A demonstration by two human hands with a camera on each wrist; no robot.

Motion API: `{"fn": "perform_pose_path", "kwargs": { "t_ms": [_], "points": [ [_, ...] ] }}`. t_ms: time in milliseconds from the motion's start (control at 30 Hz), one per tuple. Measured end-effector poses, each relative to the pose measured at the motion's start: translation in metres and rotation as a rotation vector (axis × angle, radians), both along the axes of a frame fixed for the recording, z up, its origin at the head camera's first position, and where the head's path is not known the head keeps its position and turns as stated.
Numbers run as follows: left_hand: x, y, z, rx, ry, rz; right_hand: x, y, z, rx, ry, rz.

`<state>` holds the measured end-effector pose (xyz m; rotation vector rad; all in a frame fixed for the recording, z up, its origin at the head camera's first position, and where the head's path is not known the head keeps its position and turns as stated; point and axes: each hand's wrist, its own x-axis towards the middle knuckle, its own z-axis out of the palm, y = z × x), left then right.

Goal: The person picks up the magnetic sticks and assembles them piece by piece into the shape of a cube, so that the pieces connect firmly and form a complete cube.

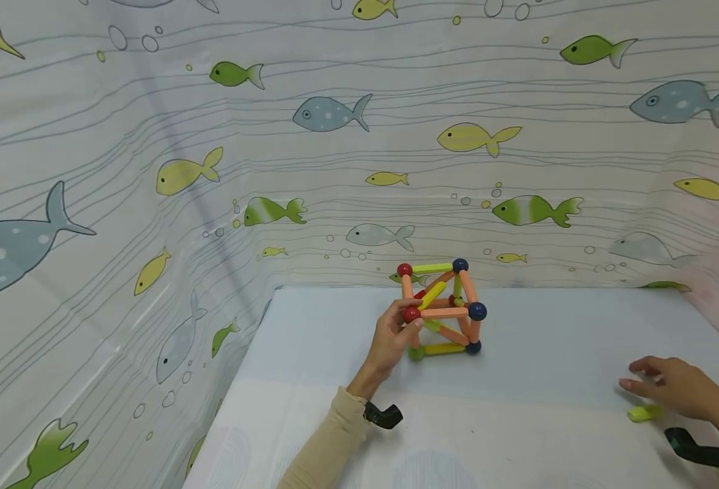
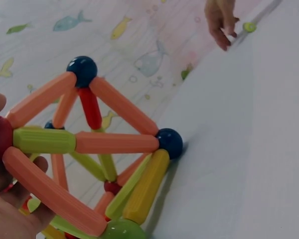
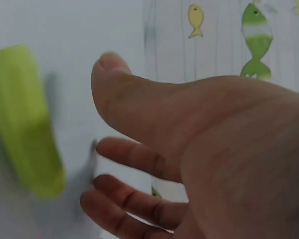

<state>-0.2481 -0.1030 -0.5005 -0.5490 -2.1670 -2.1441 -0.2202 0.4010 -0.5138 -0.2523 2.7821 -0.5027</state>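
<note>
A cube-like frame of magnetic rods and balls [image 1: 445,313] stands on the white table. My left hand [image 1: 390,339] holds it at a front red ball [image 1: 411,314], with fingers and thumb around that corner. In the left wrist view, orange rods [image 2: 117,143] and yellow and green ones meet at blue balls [image 2: 170,143] and a green ball [image 2: 123,231]. Some diagonal rods run inside it. Off to the right, my right hand [image 1: 680,388] hovers with loosely bent fingers and nothing between them. A short light green rod [image 1: 645,413] lies beside it, apart from the fingers [image 3: 132,206].
The white tabletop [image 1: 549,353] runs back to a hanging sheet [image 1: 433,156] printed with fish, which also covers the left and right sides. Each wrist carries a black camera mount [image 1: 382,415]. The frame stands near the table's back edge.
</note>
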Motion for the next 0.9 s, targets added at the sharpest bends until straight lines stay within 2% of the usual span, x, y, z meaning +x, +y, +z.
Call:
{"fn": "perform_pose_path", "kwargs": {
  "t_ms": [133,267,467,667,767,833,900],
  "points": [
    [0.000,-0.003,-0.001,0.022,-0.023,-0.001,0.007,0.006,-0.009,-0.045,-0.078,-0.003],
    [-0.001,-0.004,-0.002,0.031,-0.032,-0.001,0.011,0.006,-0.011,-0.093,-0.114,0.001],
    [-0.001,-0.004,-0.001,0.032,-0.034,-0.009,0.014,-0.002,-0.012,-0.104,-0.075,0.032],
    [-0.002,-0.002,-0.001,0.030,-0.041,-0.016,0.018,-0.005,-0.012,-0.139,-0.108,0.025],
    [-0.003,-0.002,-0.002,0.023,-0.032,-0.013,0.018,-0.007,-0.015,-0.137,-0.096,0.051],
    [-0.004,-0.002,-0.002,0.019,-0.026,-0.012,0.017,-0.011,-0.016,-0.124,-0.065,0.054],
    [-0.004,-0.003,-0.002,0.019,-0.024,-0.013,0.016,-0.017,-0.017,-0.129,0.003,0.066]
  ]
}}
